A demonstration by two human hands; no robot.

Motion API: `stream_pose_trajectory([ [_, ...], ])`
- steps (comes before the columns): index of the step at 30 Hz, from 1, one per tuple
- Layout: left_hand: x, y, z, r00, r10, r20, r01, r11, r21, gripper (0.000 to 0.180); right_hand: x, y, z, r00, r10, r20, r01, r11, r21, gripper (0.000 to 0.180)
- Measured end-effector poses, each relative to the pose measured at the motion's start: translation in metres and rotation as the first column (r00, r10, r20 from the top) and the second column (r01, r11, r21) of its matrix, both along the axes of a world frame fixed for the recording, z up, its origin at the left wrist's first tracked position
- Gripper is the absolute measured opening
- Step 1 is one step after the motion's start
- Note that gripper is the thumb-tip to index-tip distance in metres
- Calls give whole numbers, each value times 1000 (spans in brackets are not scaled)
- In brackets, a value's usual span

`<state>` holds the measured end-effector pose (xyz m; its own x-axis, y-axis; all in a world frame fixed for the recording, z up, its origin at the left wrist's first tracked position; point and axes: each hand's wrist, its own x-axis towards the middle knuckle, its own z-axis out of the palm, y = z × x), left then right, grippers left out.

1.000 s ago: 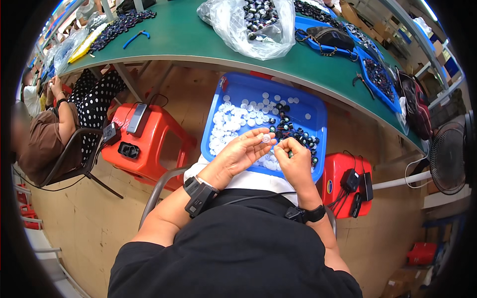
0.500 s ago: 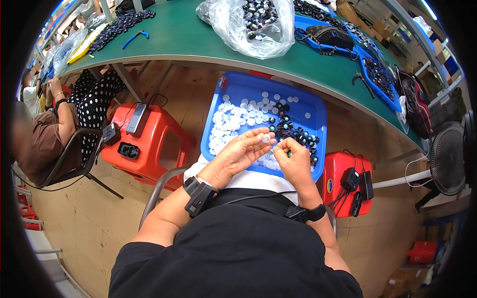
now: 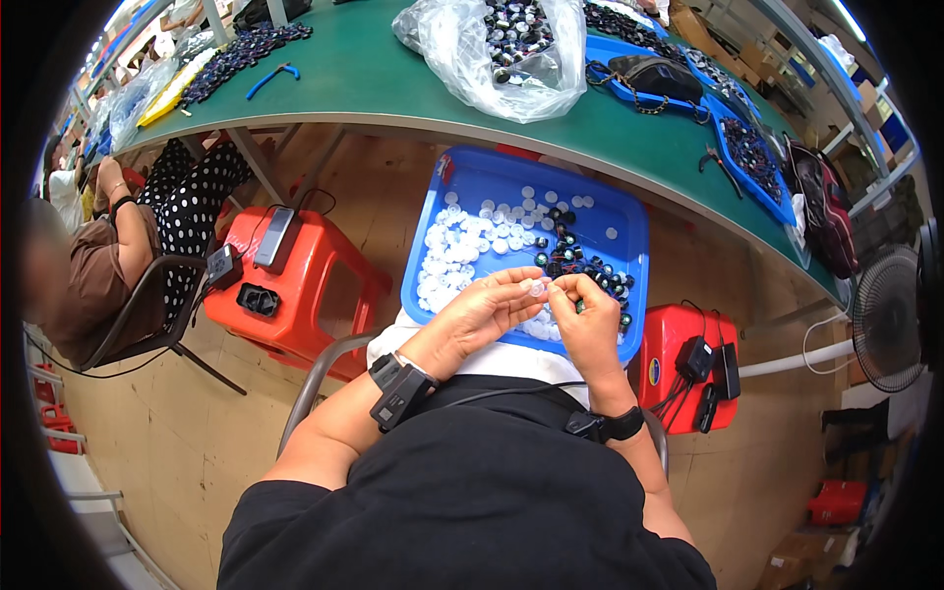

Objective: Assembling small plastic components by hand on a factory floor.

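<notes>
Over one blue tray point(image 3: 462, 197), two hands point(image 3: 536, 315).

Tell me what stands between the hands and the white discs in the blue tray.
Nothing visible: the left hand and right hand meet right over the blue tray, pinching a small piece above the white discs.

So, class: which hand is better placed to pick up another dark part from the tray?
Probably the right hand: it hovers beside the dark parts in the blue tray, while the left hand sits over the white discs.
</notes>
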<state>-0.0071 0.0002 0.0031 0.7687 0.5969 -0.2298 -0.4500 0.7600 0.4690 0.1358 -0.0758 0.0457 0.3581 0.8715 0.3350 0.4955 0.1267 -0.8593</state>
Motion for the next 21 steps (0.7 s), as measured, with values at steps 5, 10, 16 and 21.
stream_pose_trajectory([
  [5, 0, 2, -2, 999, 19, 26, -19, 999, -31, 31, 1, -1, -1, 996, 29, 84, -24, 998, -63, 5],
  [10, -1, 2, -1, 1000, 13, 22, -13, 1000, -13, 32, 0, -1, -2, 991, 16, 130, -7, 997, -71, 5],
  [16, -4, 1, -3, 1000, -2, -15, 3, 1000, 21, 33, 1, -1, -2, 995, 22, 98, -11, 994, -105, 5],
  [21, -2, 2, -4, 999, -34, -33, 35, 999, 27, 35, 2, -1, -5, 999, 5, 48, -1, 997, -76, 4],
])
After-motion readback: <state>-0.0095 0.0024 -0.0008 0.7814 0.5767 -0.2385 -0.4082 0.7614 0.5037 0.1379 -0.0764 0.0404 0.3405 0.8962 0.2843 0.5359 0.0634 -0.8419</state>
